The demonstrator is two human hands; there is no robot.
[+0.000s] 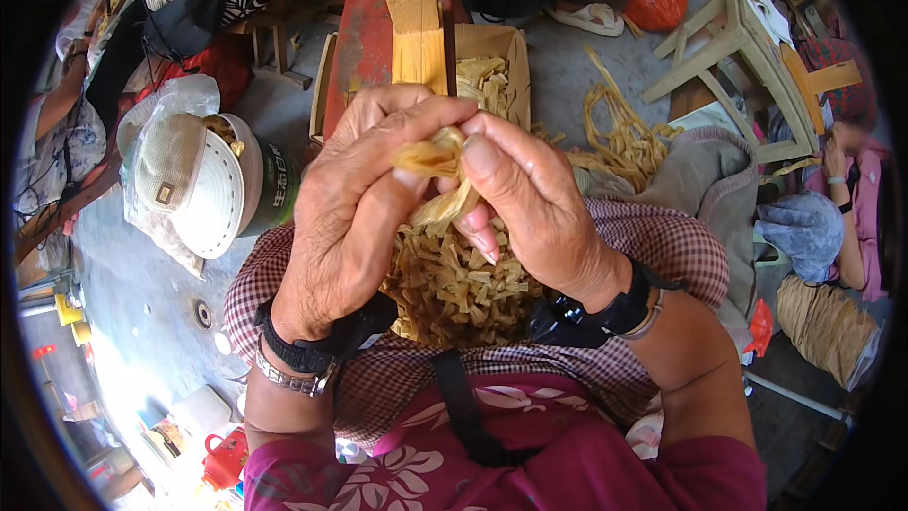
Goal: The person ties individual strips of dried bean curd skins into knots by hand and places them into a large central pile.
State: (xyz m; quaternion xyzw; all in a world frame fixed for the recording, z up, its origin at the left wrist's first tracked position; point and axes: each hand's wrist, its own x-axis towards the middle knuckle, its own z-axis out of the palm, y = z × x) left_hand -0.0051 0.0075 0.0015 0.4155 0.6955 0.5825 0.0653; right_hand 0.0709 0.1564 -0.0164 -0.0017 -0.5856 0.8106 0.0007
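Observation:
A pliable yellow-brown strip [433,156], seemingly dried plant fibre, is bent into a loop between my two hands. My left hand [347,220] pinches the loop with thumb and fingers. From the other side, my right hand [543,209] grips the strip with thumb and forefinger; one end hangs below. Fingers partly hide the fold. Beneath both hands, many small folded pieces [468,291] of the same material lie heaped in my lap on a checked cloth [681,241]. Beyond the hands, a wooden block [418,50] rests on a red wooden bench [355,50].
Right of the bench stands a cardboard box [521,78] holding more pieces. Long loose strips [624,135] lie on the floor near a wooden stool [716,71]. At left, a white sun hat [206,191] leans on a bucket [273,177]. Other people sit nearby, one in pink [862,206].

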